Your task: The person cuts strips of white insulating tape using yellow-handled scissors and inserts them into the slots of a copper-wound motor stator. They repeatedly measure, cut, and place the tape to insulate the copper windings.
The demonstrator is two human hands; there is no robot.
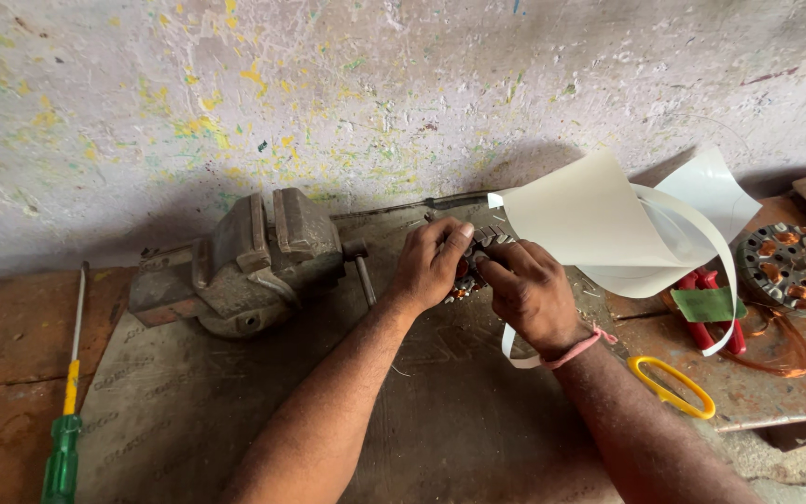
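My left hand (431, 263) and my right hand (529, 291) meet over a small round motor stator (485, 245) with dark slotted teeth, resting on the worn bench top (235, 401). Both hands grip it, fingers curled around its sides, so most of it is hidden. A curled white sheet of insulating paper (590, 224) rises just right of the stator, and a narrow white strip (515, 350) of it loops under my right wrist. A pink thread band circles that wrist.
A heavy grey bench vise (244, 266) stands left of my hands. A green-and-yellow screwdriver (67, 411) lies at the far left. Yellow-handled scissors (673, 383), red-handled pliers (706, 322) and a second stator with copper windings (795, 266) sit at the right. A stained wall (328, 93) stands behind.
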